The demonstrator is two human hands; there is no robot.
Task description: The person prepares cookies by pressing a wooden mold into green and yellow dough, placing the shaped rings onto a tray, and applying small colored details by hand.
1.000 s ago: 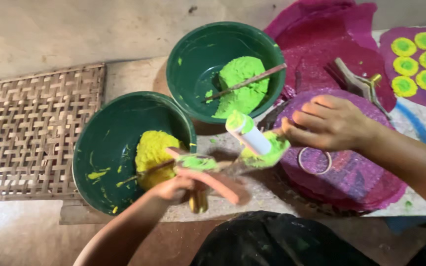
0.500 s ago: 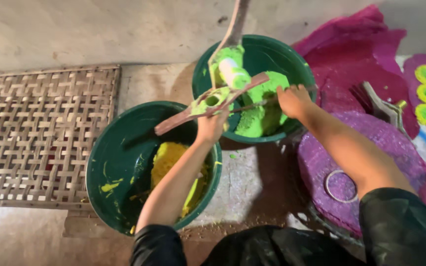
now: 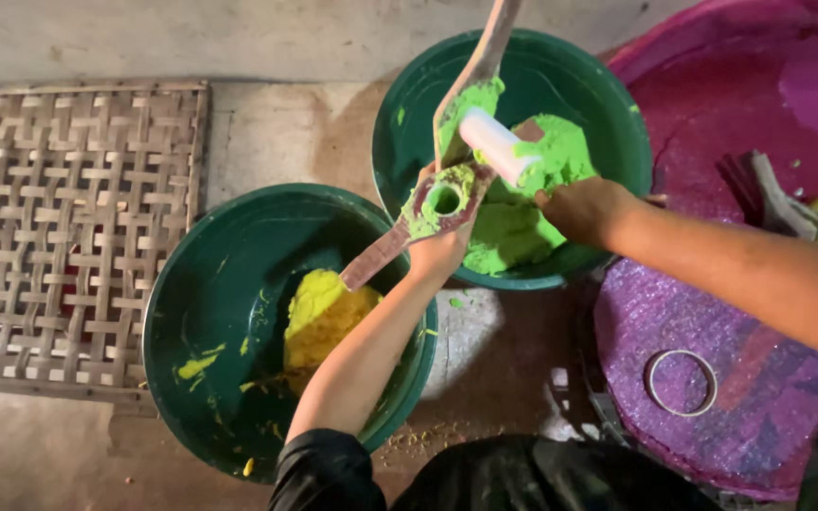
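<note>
The left hand (image 3: 442, 251) has its grip closed on a flat mould (image 3: 445, 201) with a round hole — held over the far bowl (image 3: 608, 114). The right hand (image 3: 584, 208) presses into green paste (image 3: 523, 237) there, its grip curled on it; a white cylinder (image 3: 499, 145) sits just above.

Dusty concrete floor (image 3: 267, 142) under two green basins (image 3: 210, 312), woven mat (image 3: 68, 237), purple cloth (image 3: 712, 397).

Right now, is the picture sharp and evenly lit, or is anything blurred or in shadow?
Head view: light is soft, no glare; the left hand and white roller look slightly soft; shadow darkens the yellow bowl interior and the bottom edge.
</note>
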